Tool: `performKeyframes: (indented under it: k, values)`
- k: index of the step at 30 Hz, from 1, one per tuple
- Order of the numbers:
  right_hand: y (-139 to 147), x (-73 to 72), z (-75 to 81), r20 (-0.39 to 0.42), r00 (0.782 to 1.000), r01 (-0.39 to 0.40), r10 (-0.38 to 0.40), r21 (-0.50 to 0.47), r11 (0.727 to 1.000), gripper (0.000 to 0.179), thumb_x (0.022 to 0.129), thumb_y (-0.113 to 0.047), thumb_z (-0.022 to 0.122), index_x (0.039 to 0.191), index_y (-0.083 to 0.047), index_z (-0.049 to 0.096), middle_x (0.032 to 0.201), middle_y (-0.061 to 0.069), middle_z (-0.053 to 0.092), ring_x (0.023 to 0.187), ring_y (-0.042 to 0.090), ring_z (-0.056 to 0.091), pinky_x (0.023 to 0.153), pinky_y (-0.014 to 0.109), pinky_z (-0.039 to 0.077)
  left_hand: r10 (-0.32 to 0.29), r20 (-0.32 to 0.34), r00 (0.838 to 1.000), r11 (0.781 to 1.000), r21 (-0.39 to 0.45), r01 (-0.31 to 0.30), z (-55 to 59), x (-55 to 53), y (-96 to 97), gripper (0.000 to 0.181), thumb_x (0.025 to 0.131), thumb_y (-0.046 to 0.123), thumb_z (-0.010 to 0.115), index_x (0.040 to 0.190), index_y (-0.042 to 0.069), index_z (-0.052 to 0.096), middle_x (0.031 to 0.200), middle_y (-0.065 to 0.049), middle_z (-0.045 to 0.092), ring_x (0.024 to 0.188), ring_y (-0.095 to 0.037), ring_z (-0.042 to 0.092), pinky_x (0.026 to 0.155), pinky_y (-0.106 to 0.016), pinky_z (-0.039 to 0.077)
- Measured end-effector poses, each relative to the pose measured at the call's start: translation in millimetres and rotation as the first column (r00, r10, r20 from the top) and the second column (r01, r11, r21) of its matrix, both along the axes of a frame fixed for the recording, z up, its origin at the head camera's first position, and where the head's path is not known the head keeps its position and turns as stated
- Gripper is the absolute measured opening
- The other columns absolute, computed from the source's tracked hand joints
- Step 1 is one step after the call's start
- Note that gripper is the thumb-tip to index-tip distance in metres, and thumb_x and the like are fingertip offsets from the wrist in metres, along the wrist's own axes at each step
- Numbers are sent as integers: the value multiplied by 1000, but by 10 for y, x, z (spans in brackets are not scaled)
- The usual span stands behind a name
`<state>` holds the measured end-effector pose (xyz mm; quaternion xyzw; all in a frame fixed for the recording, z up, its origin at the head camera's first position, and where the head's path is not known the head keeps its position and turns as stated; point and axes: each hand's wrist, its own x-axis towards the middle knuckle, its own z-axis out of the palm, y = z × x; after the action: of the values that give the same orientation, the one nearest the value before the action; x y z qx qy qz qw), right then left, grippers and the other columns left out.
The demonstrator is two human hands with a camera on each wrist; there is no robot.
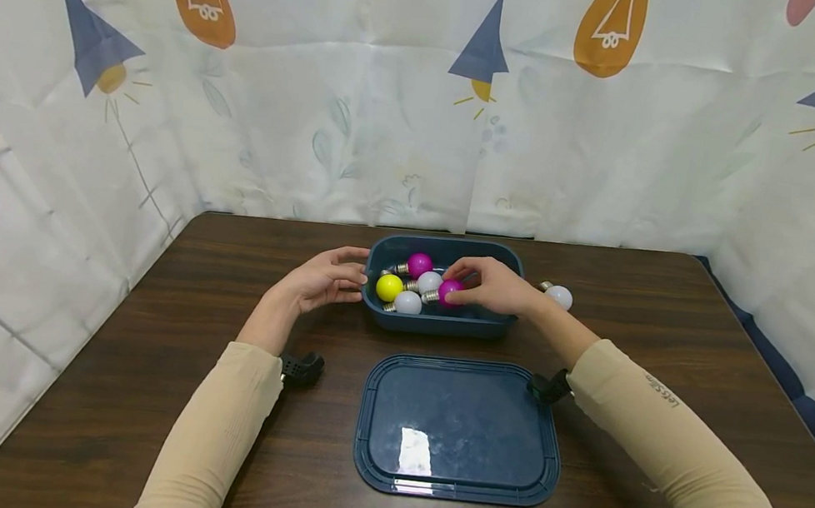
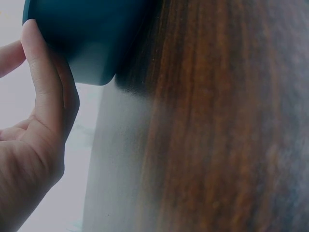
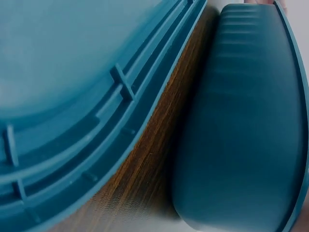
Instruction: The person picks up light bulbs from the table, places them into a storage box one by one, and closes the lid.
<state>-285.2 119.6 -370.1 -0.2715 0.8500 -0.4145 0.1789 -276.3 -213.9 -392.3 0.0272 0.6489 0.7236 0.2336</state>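
Observation:
A dark blue-green plastic bin [image 1: 445, 325] holds several light bulbs. Among them are a magenta bulb [image 1: 419, 265], a yellow bulb [image 1: 389, 287] and two white bulbs, one white bulb [image 1: 408, 303] lying near the front wall. My right hand [image 1: 496, 287] reaches over the bin's right part and pinches another magenta bulb [image 1: 450, 292], its screw base pointing left. My left hand [image 1: 329, 279] is at the bin's left end, fingers fairly straight. In the left wrist view, a fingertip of the left hand [image 2: 46, 92] touches the bin's wall [image 2: 91, 63] near the rim.
The bin's matching lid [image 1: 459, 427] lies flat on the brown wooden table [image 1: 310, 444], in front of the bin. Right of the bin, behind the right forearm, lies a loose white bulb [image 1: 559, 296]. A patterned curtain [image 1: 391, 135] hangs behind the table.

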Motion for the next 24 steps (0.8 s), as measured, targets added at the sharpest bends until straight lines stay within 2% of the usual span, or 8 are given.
performKeyframes:
  k: [15,24]
  values:
    - [-11,-16,-25,-1,1000,-15,15,-8,1000,36,96,-20,76,127,-4,65,131,17,62,118,34,63,99,47,53,16,-6,1000,1000,-8,-16,-19,-7,-5,63,100,-4,58,157,5,32,147,-24,40,84,-17,68,77,-29,62]
    - [-13,-20,-42,-3,1000,-8,8,11,1000,37,96,-20,76,127,-4,65,131,16,62,118,34,63,99,46,54,5,-3,1000,1000,-9,-5,4,3,4,64,101,-4,57,158,4,30,146,-25,39,84,-16,68,78,-29,62]
